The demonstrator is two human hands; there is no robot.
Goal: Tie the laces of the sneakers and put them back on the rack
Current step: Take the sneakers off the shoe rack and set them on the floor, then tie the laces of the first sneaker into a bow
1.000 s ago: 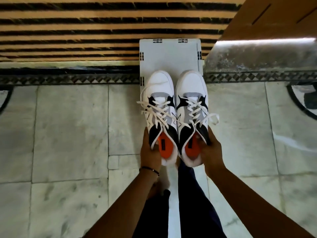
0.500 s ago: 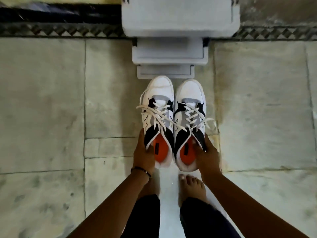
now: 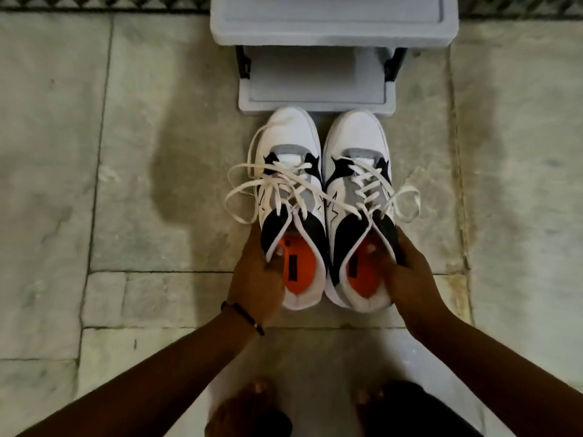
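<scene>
**Both hands hold the pair of sneakers in front of the rack**

At the bottom centre of the frame two bare feet stand on the pale grey-green marble tile floor, with dark trouser legs just above them. Two bare forearms rise from the lower corners toward the middle. The left wrist carries a thin black bracelet.

The left hand grips the collar of the left white, black and grey sneaker, thumb tucked inside against its orange insole. The right hand grips the outer collar of the matching right sneaker the same way, a finger inside on the orange lining. The two shoes sit side by side, touching, toes pointing to the top of the frame. Whether their soles rest on the floor cannot be told.

The white flat laces are in loose bows, loops spilling out to the left and right of the pair.

Just beyond the toes, at the top centre, stands the light grey stepped plastic shoe rack, its lower tier near the toe caps.
</scene>
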